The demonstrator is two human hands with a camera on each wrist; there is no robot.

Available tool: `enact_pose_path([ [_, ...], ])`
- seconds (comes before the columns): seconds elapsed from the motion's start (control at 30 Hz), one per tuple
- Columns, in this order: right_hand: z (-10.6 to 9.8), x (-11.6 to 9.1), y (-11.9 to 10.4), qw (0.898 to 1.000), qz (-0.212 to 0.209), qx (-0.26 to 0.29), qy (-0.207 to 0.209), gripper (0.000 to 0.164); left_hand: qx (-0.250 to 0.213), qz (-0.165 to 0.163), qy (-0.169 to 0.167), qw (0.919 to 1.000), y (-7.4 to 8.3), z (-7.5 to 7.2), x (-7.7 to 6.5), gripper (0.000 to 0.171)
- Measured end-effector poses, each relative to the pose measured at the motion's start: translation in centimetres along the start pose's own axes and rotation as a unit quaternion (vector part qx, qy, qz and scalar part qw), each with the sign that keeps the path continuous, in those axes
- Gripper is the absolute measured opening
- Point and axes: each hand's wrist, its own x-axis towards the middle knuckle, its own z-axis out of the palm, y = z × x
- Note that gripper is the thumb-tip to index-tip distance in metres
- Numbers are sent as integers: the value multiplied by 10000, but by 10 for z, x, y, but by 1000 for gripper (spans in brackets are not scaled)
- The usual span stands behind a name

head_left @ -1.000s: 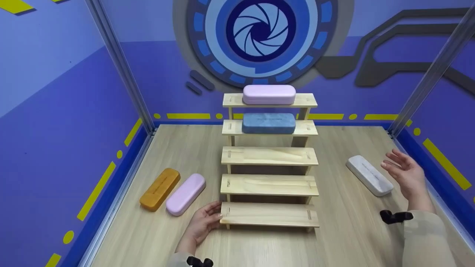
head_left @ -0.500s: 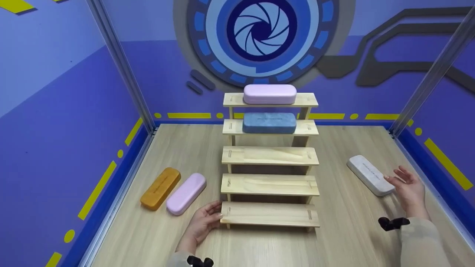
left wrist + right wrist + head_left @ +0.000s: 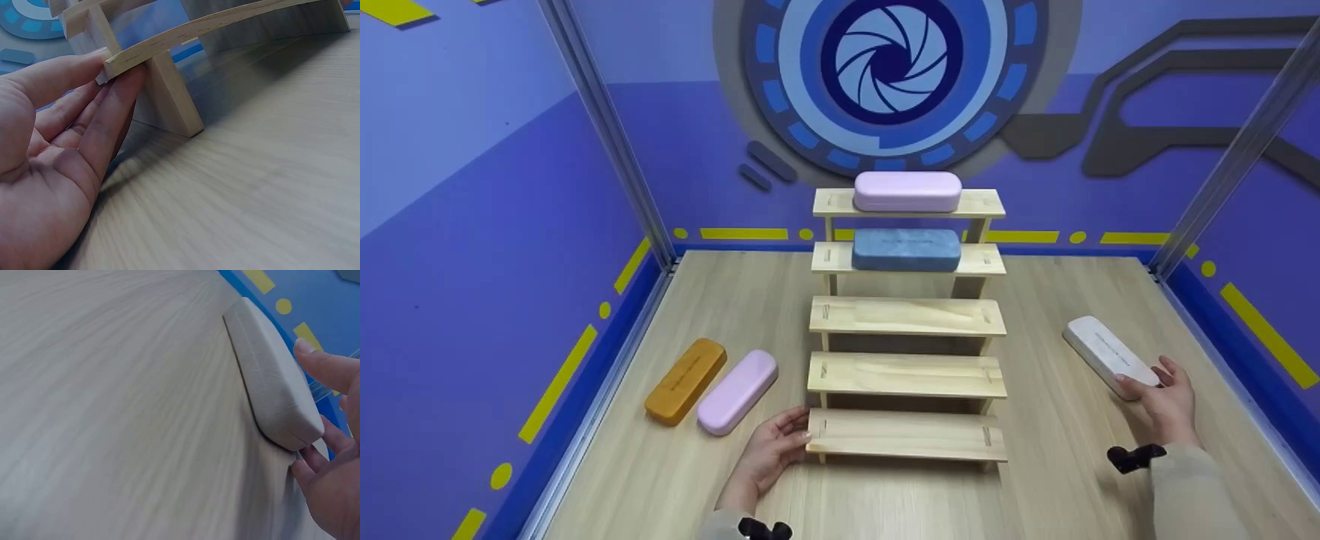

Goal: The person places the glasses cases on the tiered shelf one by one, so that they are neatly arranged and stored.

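A wooden stepped shelf (image 3: 906,435) stands in the middle of the table. My left hand (image 3: 763,454) pinches the left end of its lowest step, thumb on top and fingers underneath, as the left wrist view shows on the step's edge (image 3: 180,36). At the right lies a white marbled glasses case (image 3: 1104,346). Around its near end is my right hand (image 3: 1167,405). In the right wrist view the thumb is spread above the case (image 3: 273,377), apart from it, while the other fingers reach its near end. Whether they press on it is hard to tell.
A pink case (image 3: 907,191) rests on the top step, and a blue case (image 3: 906,250) on the step below. Left of the shelf, an orange-brown case (image 3: 685,381) and another pink case (image 3: 737,392) lie side by side. Walls enclose the table's back and sides.
My right hand has come down and leftward from beside the white glasses case to around its near end. The left hand has stayed on the shelf's lowest step.
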Motion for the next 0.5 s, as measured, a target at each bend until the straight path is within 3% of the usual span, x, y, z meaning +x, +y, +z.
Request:
enact_pose_path([
  [0.23, 7, 4, 7, 9996, -144, -262, -18, 104, -63, 81, -49, 9999, -1, 0, 1, 67],
  [0.5, 15, 3, 16, 9966, -335, -675, 321, 103, -97, 136, -101, 9998, -3, -1, 1, 67],
])
